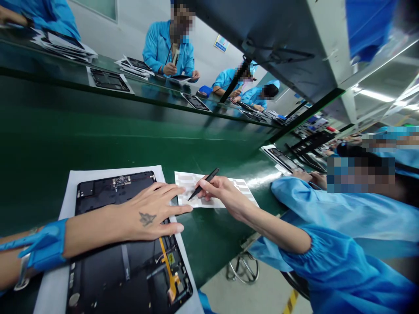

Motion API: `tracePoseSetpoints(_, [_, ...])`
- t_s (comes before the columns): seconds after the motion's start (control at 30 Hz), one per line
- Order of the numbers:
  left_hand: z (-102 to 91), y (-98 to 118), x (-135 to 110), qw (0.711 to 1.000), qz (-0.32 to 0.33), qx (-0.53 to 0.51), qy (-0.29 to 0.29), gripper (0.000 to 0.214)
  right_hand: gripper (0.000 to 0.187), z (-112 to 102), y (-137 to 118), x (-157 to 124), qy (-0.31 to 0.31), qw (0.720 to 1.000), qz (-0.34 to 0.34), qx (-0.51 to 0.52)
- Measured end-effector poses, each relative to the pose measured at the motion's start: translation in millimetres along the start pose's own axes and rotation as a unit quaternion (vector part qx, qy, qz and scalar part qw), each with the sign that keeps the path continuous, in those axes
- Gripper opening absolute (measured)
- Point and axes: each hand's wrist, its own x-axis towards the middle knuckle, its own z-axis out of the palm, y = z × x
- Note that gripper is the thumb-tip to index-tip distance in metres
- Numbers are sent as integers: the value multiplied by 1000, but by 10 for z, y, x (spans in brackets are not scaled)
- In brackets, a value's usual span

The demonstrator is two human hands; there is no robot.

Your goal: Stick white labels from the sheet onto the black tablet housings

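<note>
On my feed I see: left hand spread, gripping nothing, over opened black tablet | right hand pinches black pen-like tool, tip at strip sheet | strips remain; can't tell what's done

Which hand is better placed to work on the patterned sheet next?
Probably the right hand, gripping a black pointed tool with its tip over the patterned sheet. The left hand is spread over the black device, holding no tool.

Blue-coated workers along benches show a factory.
</note>
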Motion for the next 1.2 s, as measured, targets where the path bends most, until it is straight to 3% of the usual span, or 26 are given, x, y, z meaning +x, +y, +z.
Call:
tracePoseSetpoints(0.3, [-49,20,-81,997,24,77,16,48,46,-5,-462,-52,78,983,-127,109])
tracePoseSetpoints(0.37, [-138,-52,-215,991,-27,123,40,46,46,-8,-535,-35,79,983,-138,95])
tracePoseSetpoints(0.43, [-244,-149,-399,976,-127,168,57,37,46,33,-564,16,65,984,-146,77])
tracePoseSetpoints(0.5, [-329,-230,-583,956,-212,195,52,33,48,153,-572,112,34,986,-151,62])
tracePoseSetpoints(0.57, [-370,-267,-718,950,-236,199,39,32,51,356,-577,252,-10,987,-151,53])
tracePoseSetpoints(0.7, [-352,-244,-819,965,-204,153,60,29,55,835,-578,581,-82,986,-136,57])
tracePoseSetpoints(0.8, [-333,-239,-854,975,-171,93,109,29,57,1030,-534,745,-101,986,-118,60])
tracePoseSetpoints(1.2, [-298,-227,-875,971,-154,122,139,34,50,967,-434,771,-104,992,-56,47])
